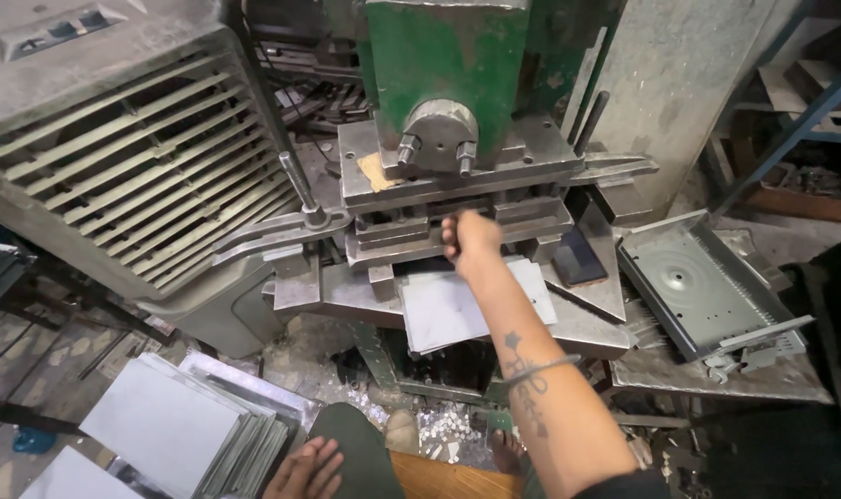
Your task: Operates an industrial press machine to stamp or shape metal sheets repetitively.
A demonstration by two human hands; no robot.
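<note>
right hand (469,238) grasping sheet (457,310), lying flat, long axis into press (457,139) | left hand (305,469) released

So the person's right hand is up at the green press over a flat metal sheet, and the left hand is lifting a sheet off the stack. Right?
Not quite. The head view shows the left hand resting on the person's knee beside the stack of sheets, lifting nothing. The right hand is at the green press, over the flat sheet.
</note>
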